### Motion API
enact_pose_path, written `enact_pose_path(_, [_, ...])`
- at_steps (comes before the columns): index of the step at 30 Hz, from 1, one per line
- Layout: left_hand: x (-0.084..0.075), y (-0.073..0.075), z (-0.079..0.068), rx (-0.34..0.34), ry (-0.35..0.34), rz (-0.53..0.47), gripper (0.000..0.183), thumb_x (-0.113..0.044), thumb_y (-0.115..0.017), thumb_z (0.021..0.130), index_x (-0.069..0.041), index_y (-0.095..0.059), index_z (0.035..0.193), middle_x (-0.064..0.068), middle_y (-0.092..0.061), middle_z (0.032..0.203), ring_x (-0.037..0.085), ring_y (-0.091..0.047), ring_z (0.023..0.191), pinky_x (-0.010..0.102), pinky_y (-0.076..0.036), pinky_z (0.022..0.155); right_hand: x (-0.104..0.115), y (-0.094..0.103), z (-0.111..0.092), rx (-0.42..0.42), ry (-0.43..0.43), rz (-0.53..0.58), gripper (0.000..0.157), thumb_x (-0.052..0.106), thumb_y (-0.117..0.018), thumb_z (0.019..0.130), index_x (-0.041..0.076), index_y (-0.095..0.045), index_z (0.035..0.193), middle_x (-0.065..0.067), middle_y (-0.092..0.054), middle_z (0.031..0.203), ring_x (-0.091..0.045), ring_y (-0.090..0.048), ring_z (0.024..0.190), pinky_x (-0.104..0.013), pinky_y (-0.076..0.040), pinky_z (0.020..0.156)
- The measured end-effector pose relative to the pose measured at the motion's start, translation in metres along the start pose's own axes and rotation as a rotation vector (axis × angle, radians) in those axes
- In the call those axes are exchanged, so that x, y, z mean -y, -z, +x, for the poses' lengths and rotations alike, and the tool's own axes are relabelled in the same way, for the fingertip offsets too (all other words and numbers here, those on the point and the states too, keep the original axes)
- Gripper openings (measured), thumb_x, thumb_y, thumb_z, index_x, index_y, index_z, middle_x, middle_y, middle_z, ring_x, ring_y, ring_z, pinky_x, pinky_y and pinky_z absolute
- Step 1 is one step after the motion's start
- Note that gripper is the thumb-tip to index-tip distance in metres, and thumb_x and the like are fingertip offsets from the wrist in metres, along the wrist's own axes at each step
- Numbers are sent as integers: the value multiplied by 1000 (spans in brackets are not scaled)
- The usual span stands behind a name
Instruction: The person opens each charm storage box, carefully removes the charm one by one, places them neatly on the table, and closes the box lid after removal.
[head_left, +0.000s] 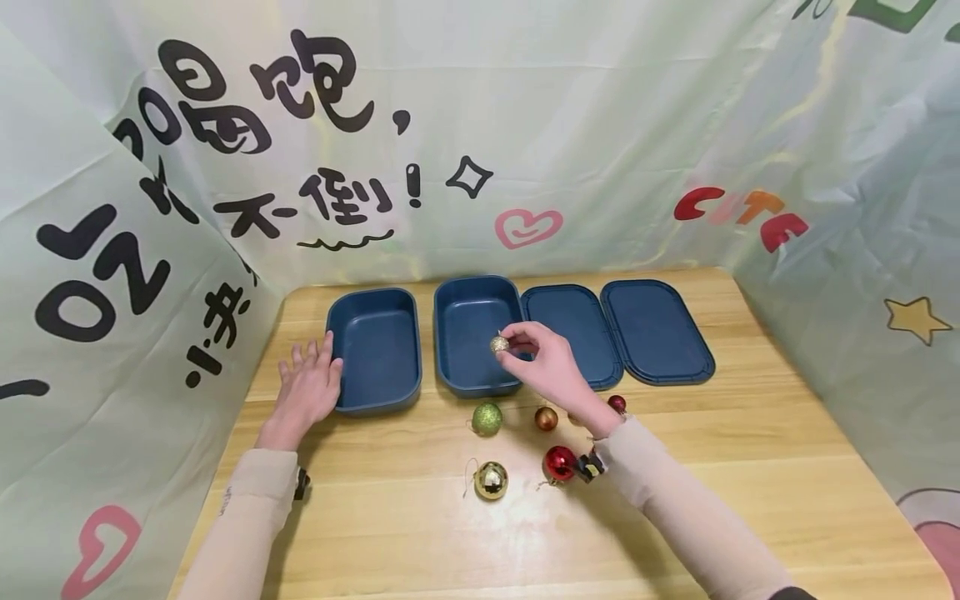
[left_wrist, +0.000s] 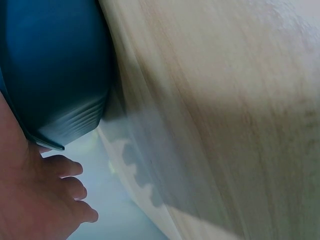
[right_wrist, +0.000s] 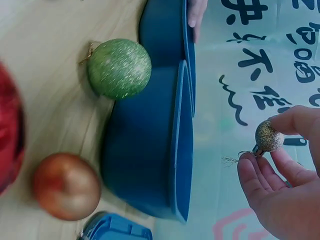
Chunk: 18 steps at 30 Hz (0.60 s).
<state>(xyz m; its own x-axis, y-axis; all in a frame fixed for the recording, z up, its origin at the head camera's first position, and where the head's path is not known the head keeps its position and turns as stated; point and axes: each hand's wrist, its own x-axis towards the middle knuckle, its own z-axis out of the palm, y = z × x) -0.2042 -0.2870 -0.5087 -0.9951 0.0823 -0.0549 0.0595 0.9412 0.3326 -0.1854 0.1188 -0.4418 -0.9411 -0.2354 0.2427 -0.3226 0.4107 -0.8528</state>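
Between the thumb and fingers of my right hand (head_left: 543, 358) is a small gold glitter bauble (right_wrist: 268, 136), pinched above the right-hand blue box (head_left: 480, 390). My left hand (head_left: 309, 385) rests with extended fingers against the left rim of the other blue box (head_left: 378, 408). On the table in front of the boxes lie a green glitter bauble (head_left: 487, 419), a copper bauble (head_left: 546, 418), a shiny gold bauble (head_left: 491, 481) and a red bauble (head_left: 559, 463). A small dark red bauble (head_left: 617, 403) lies beside my right wrist, which partly hides another small one.
Two flat blue lids (head_left: 657, 332) lie side by side to the right of the boxes. The wooden table (head_left: 420, 542) is bounded at the back and sides by a printed fabric curtain (head_left: 615, 150).
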Motion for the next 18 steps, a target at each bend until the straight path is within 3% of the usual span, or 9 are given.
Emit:
enact_pose_path(6, [0, 0, -1, -3, -5, -3, 63, -31, -25, 116, -2, -8, 169, 42, -16, 167, 66, -5, 154, 82, -3, 118, -4, 10, -11, -29, -12, 12, 27, 9, -79, 93, 7, -72, 119, -13, -73, 117, -27, -74, 104, -53, -59, 98])
enact_pose_path(18, [-1, 0, 0, -16, -9, 0, 63, -32, -25, 116, -1, -9, 169, 42, -17, 166, 67, -7, 154, 83, -5, 118, -17, 33, -36, -113, -16, -74, 26, 7, -81, 91, 7, -73, 116, -11, -73, 116, -26, -75, 105, -31, -61, 93])
